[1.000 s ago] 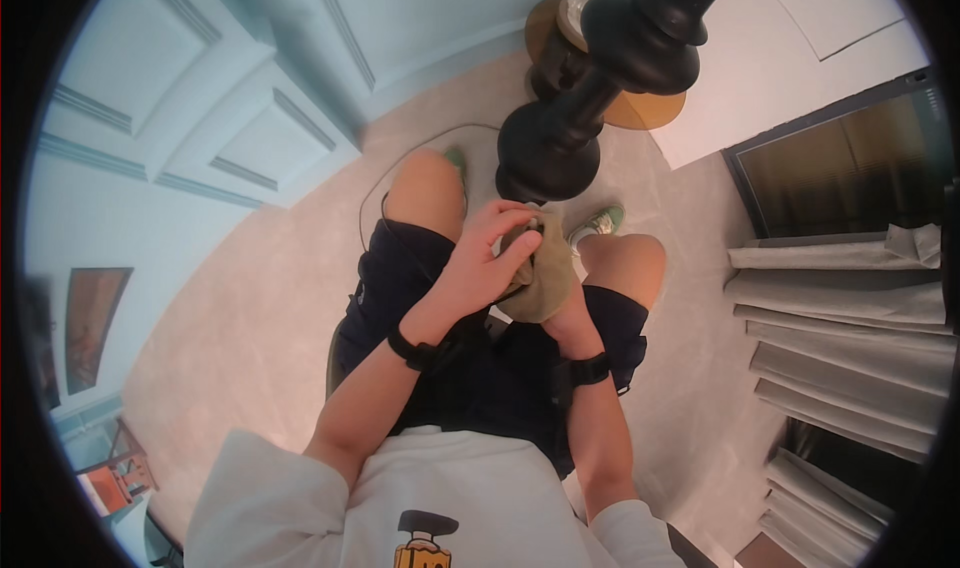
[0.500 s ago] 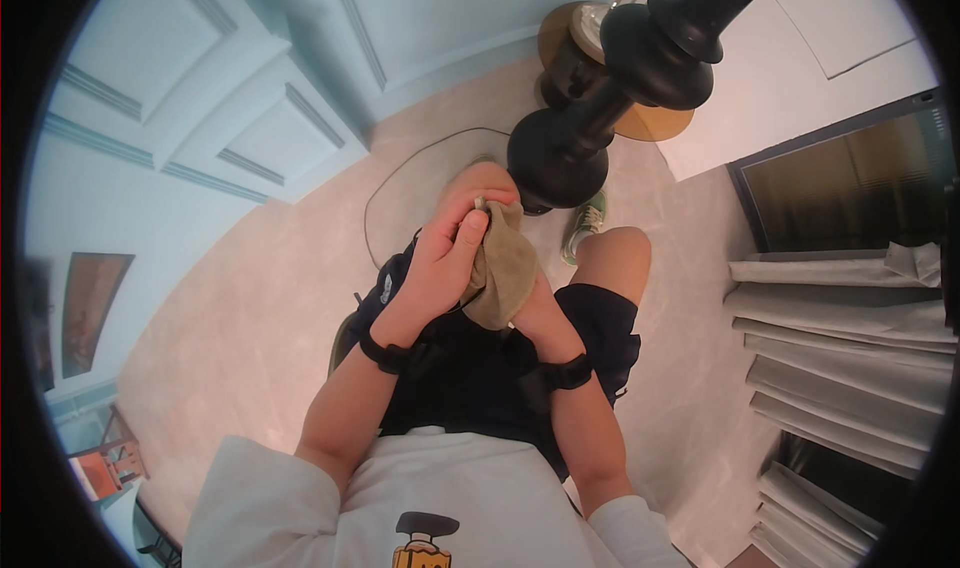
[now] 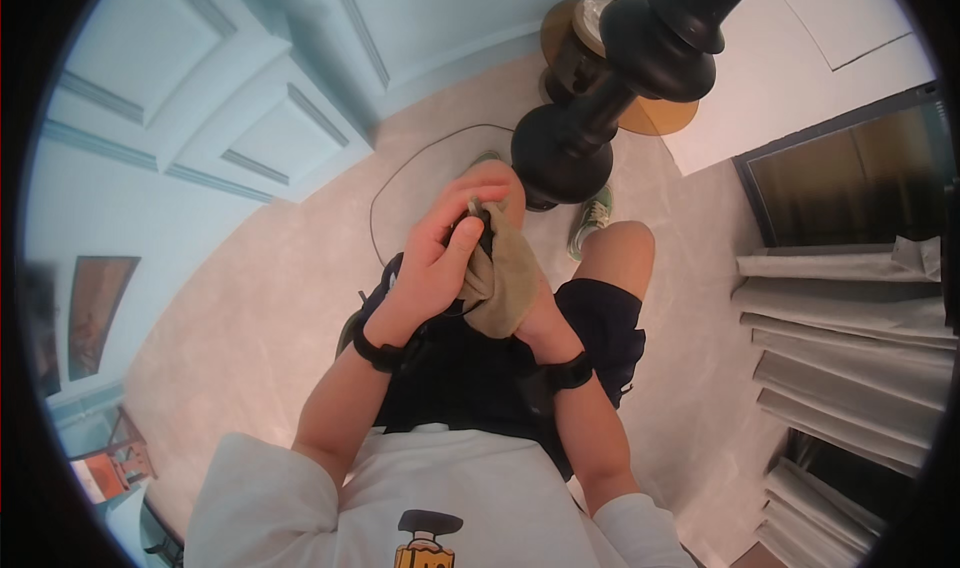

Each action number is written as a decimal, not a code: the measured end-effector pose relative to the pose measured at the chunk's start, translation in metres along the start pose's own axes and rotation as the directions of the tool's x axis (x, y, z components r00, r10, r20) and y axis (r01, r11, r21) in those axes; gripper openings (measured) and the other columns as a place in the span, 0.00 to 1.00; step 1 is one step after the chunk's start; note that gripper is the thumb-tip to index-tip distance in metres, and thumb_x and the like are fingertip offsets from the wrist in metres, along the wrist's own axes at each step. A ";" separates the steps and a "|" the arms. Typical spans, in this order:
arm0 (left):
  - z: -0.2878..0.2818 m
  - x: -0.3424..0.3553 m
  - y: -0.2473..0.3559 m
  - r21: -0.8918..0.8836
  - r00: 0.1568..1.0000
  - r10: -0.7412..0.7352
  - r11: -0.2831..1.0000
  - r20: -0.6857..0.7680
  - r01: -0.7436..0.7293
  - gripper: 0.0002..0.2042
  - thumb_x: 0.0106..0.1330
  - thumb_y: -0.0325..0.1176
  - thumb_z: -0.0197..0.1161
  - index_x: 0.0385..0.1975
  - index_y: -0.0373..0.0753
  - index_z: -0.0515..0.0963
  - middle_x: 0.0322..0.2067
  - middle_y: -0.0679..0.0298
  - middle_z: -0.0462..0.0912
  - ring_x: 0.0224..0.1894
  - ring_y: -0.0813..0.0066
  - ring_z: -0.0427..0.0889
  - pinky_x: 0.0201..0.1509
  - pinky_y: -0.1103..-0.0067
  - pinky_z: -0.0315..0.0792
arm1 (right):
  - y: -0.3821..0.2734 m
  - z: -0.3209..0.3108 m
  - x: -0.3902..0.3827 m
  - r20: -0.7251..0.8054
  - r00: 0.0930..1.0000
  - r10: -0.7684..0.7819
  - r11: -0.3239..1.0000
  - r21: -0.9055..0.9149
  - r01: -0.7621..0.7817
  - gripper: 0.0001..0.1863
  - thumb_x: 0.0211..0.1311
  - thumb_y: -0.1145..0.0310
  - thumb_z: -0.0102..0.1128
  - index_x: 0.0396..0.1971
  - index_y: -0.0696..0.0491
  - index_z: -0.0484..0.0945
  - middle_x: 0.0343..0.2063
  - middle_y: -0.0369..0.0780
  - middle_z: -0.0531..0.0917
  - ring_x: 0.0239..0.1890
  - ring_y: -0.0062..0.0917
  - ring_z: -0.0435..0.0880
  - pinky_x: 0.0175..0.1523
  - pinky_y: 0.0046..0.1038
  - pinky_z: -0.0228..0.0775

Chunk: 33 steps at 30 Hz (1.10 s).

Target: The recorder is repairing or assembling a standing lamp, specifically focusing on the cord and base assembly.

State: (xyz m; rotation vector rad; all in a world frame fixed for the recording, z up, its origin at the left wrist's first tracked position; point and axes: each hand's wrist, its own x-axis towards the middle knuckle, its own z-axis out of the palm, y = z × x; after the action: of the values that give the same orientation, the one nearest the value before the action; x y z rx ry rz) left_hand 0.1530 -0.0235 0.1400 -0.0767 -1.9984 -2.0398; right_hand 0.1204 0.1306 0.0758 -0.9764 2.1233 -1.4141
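Observation:
An olive cloth [image 3: 505, 276] is bunched between my hands above my lap. My left hand [image 3: 441, 255] grips it at its upper left, fingers curled over a small dark object [image 3: 478, 232] that shows in the folds and is too hidden to name. My right hand [image 3: 543, 320] is underneath the cloth at its lower right, with its fingers out of sight. Just beyond the hands stands a black turned column [image 3: 560, 158] with rounded bulges, close to my knees.
A thin cable [image 3: 373, 213] loops on the floor. Behind the column are a round amber-topped stand [image 3: 660, 118] and a white panel [image 3: 820, 98]. Pale grey curtains [image 3: 830, 298] and a dark-framed glass pane [image 3: 840, 178] are at right, blue panelled walls [image 3: 190, 78] at left.
My hands and the cloth have moved slightly left, and the cloth's folds have shifted. My left knee has swung rightward toward the column, now behind my left hand.

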 end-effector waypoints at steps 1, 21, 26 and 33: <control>0.001 -0.002 0.000 0.026 1.000 0.000 1.000 0.015 -0.001 0.21 0.83 0.42 0.50 0.62 0.32 0.76 0.65 0.56 0.75 0.67 0.65 0.73 0.73 0.70 0.63 | -0.007 0.003 -0.006 -0.052 0.993 0.107 0.940 0.330 -0.084 0.35 0.67 0.69 0.64 0.72 0.58 0.63 0.64 0.44 0.75 0.64 0.34 0.76 0.67 0.33 0.68; 0.026 -0.010 0.016 0.463 0.984 0.088 0.873 0.156 -0.152 0.23 0.64 0.24 0.64 0.61 0.37 0.78 0.60 0.54 0.70 0.61 0.59 0.73 0.66 0.70 0.68 | -0.007 0.008 -0.047 0.149 0.897 0.415 0.037 0.983 -0.181 0.29 0.84 0.56 0.45 0.76 0.53 0.57 0.68 0.41 0.71 0.68 0.29 0.75 0.69 0.31 0.72; 0.026 -0.006 0.012 0.196 0.984 -0.180 0.965 0.014 0.173 0.16 0.70 0.24 0.62 0.57 0.36 0.79 0.51 0.63 0.77 0.52 0.75 0.76 0.61 0.78 0.69 | 0.018 0.002 -0.051 0.200 0.899 0.390 0.101 0.961 -0.258 0.27 0.83 0.60 0.46 0.75 0.52 0.60 0.69 0.42 0.71 0.69 0.30 0.74 0.70 0.31 0.70; -0.005 0.047 0.037 0.002 0.924 -0.025 1.000 -0.382 0.028 0.15 0.79 0.28 0.55 0.59 0.33 0.80 0.39 0.70 0.79 0.44 0.84 0.74 0.53 0.84 0.68 | 0.002 0.019 -0.038 0.021 0.999 0.026 0.550 0.835 -0.031 0.31 0.76 0.71 0.57 0.75 0.55 0.61 0.72 0.39 0.69 0.71 0.25 0.70 0.73 0.31 0.63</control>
State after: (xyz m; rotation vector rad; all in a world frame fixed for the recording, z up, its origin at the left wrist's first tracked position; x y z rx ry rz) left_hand 0.1174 -0.0367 0.1864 0.3278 -1.7684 -1.8860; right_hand 0.1577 0.1478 0.0645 -0.5181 1.1226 -2.0738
